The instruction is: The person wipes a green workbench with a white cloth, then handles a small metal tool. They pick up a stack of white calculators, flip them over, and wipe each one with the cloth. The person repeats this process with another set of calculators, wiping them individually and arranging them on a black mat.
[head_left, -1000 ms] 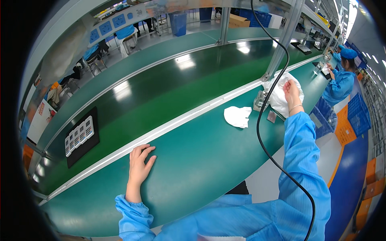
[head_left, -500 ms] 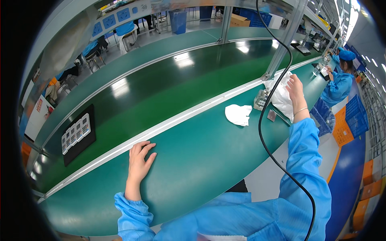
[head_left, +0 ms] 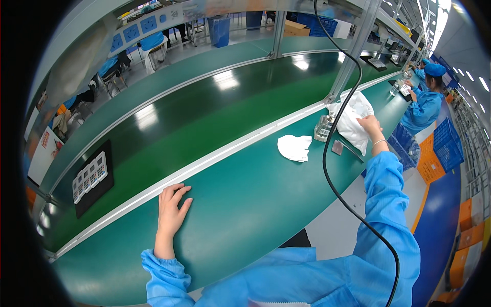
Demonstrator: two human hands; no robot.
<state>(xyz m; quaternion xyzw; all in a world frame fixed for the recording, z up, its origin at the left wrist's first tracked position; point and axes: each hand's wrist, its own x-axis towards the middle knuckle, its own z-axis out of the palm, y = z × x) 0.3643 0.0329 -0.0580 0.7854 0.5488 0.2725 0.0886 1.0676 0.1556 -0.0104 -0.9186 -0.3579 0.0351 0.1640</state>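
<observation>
The green workbench (head_left: pixel 245 204) and the dark conveyor belt (head_left: pixel 204 117) are unchanged. The white plastic bag (head_left: pixel 353 120) stays beside the metal post (head_left: pixel 353 51), just past the small clear bottle (head_left: pixel 323 129). The right hand (head_left: pixel 369 124) remains on the bag, fingers closed on its film. The left hand (head_left: pixel 171 207) stays flat, fingers spread, holding nothing. The white cloth (head_left: pixel 295 147) lies unmoved.

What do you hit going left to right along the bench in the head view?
Black tray of small parts → left hand flat on the green bench → crumpled white cloth → small clear bottle → white bag with the right hand on it.
</observation>
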